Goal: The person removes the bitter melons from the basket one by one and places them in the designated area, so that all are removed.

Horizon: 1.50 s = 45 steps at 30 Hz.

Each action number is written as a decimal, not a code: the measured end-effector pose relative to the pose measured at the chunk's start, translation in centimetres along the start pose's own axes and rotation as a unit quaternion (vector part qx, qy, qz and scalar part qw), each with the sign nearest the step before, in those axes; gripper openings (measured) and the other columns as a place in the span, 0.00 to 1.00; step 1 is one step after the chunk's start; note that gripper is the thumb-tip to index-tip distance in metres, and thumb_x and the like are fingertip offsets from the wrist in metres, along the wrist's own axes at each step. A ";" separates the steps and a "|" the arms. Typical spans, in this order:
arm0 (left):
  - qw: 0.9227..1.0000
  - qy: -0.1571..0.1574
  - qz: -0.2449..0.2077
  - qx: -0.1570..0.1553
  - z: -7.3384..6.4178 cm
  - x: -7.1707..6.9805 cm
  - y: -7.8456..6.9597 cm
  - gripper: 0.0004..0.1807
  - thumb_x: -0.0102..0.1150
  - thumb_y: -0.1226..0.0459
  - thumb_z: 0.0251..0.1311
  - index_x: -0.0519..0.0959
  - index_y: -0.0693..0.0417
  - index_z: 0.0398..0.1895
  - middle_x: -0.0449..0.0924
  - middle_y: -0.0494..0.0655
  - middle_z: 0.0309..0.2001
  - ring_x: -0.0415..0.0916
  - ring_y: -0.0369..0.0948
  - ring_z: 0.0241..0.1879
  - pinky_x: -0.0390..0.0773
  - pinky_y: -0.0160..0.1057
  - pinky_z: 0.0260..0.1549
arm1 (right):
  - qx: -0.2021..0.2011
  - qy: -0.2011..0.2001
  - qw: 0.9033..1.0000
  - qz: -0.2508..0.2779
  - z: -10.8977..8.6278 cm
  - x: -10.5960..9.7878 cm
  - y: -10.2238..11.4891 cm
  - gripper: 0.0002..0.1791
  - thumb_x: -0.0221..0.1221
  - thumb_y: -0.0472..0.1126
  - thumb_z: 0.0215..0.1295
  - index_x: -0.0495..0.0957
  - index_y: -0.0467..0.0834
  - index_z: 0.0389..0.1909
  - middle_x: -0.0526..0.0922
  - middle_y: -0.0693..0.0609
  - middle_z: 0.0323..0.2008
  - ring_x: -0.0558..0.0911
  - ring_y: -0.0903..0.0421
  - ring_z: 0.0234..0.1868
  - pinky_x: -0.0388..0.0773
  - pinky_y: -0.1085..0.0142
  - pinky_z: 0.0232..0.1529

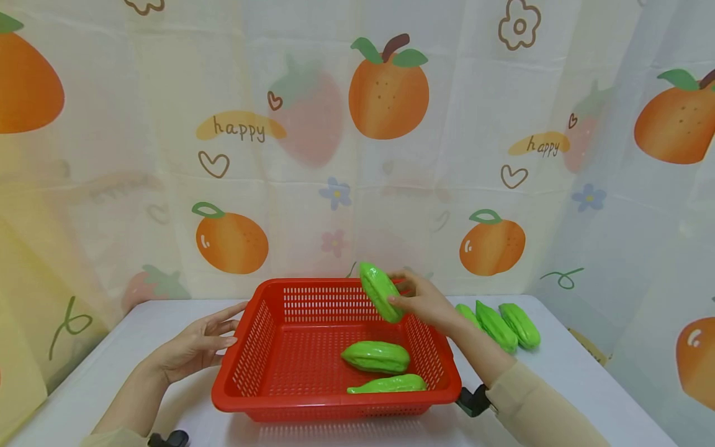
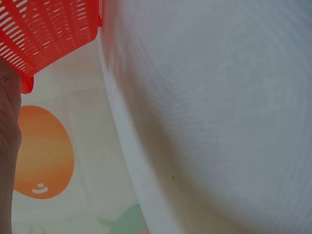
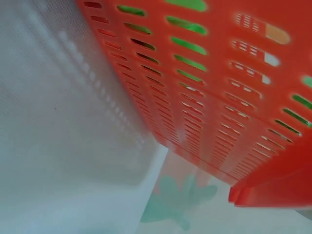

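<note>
My right hand [image 1: 420,299] pinches a glossy green ridged gourd [image 1: 381,292] between thumb and fingers, tilted over the right rear part of a red plastic basket [image 1: 335,400]. Inside that basket, toward the right, a plump green gourd [image 1: 377,357] and a slimmer one [image 1: 388,384] lie on the floor. At the basket's left side, my left hand [image 1: 192,344] has its fingers loosely extended, fingertips right at the rim. The left wrist view shows part of this hand [image 2: 7,112] beside the slotted basket wall [image 2: 53,34]. Green patches show through the slots in the right wrist view.
Several more green gourds [image 1: 497,326] lie on the white table [image 1: 592,397] to the right of the basket, partly behind my right forearm. A fruit-printed curtain [image 1: 357,186] hangs along the table's back edge.
</note>
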<state>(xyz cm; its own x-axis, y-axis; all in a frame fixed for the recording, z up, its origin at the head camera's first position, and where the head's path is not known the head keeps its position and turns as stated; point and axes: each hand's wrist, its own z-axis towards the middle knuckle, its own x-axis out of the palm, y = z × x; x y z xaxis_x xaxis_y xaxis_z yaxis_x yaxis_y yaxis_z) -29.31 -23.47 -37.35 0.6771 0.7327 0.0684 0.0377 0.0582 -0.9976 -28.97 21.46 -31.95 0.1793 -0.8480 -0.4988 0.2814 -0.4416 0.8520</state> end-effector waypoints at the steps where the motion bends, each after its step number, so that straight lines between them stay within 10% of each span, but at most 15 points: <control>1: 1.000 0.000 0.000 0.000 0.0 0.0 0.0 0.35 0.43 0.69 0.72 0.49 0.42 0.79 0.78 0.35 0.58 0.82 0.35 0.51 0.84 0.41 0.50 | -0.002 0.001 1.000 0.003 -0.1 -0.1 0.1 0.27 0.58 0.40 0.69 0.67 0.45 0.67 0.76 0.35 0.57 0.80 0.46 0.53 0.81 0.60 0.47; 45: 1.000 0.000 -0.003 0.006 0.1 0.1 0.0 0.32 0.44 0.68 0.72 0.57 0.35 0.76 0.78 0.37 0.57 0.82 0.35 0.51 0.84 0.42 0.49 | 0.034 -0.047 0.998 0.017 -7.8 -5.6 -0.1 0.32 0.57 0.48 0.71 0.60 0.46 0.72 0.72 0.36 0.64 0.77 0.47 0.59 0.80 0.52 0.57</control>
<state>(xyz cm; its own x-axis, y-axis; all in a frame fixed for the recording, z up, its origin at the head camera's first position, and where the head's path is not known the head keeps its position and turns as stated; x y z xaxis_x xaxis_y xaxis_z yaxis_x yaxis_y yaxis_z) -29.24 -23.33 -37.33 0.6776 0.7317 0.0740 0.0330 0.0702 -0.9970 -22.66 28.52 -30.45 0.0968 -0.8856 -0.4542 0.2122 -0.4275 0.8788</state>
